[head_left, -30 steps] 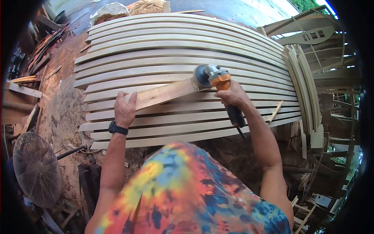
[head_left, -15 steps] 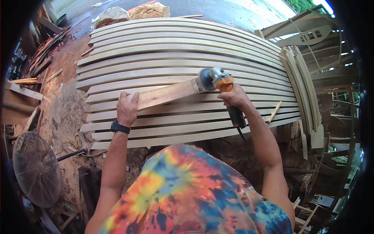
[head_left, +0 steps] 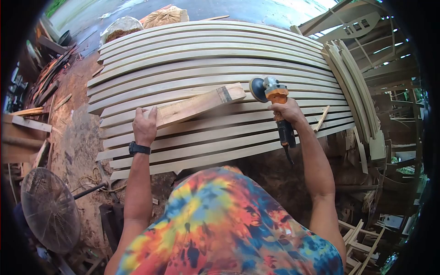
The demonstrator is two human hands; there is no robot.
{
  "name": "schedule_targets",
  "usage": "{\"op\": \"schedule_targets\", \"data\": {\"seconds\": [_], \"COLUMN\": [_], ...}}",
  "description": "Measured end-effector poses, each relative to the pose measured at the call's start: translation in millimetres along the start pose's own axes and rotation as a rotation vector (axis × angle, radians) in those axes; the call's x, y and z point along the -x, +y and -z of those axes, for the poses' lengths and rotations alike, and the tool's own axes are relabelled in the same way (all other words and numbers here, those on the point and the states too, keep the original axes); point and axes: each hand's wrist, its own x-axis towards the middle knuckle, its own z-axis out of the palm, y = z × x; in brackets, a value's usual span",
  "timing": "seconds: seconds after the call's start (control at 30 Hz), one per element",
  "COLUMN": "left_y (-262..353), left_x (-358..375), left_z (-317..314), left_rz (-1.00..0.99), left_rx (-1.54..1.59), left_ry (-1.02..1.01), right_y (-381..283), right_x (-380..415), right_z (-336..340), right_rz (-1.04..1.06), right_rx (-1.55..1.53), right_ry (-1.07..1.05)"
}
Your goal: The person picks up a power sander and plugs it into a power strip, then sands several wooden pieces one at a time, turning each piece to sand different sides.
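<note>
My left hand (head_left: pixel 145 126), with a dark watch on the wrist, grips the near-left end of a short wooden board (head_left: pixel 195 107). The board lies slanted over the row of long wooden slats (head_left: pixel 215 75), its far end toward the right with a dark band across it. My right hand (head_left: pixel 287 112) is wrapped round the body of an orange and black angle grinder (head_left: pixel 277 95). The grinder's round disc (head_left: pixel 258 89) faces left, a little apart from the board's far end. A cord hangs from the tool's lower end.
A round fan (head_left: pixel 50 210) stands at the lower left. More curved timber (head_left: pixel 350 94) is stacked crosswise at the slats' right end. A thin wood strip (head_left: pixel 322 118) lies on the slats near my right forearm. Sacks (head_left: pixel 166 17) sit behind the slats.
The grinder has moved right, and its disc has come away from the board's end. The board's far end, covered before, now shows. My left hand keeps its hold.
</note>
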Motion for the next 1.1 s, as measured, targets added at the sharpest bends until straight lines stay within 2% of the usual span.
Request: {"op": "schedule_targets", "data": {"seconds": [0.53,0.77,1.1], "left_y": [-6,-6,-4], "left_x": [-2,-2,-1], "left_z": [-2,-3,-1], "left_rz": [-0.055,-0.050,-0.055], "left_rx": [-0.016,0.008,-0.002], "left_ry": [0.007,-0.012,-0.013], "right_y": [-21,-43,-43], "right_x": [-22,-5,-4], "right_z": [-32,-52,-47], "right_rz": [0.003,0.042,0.016], "right_rx": [0.176,0.275,0.222], "right_ry": [-0.164,-0.170,-0.173]}}
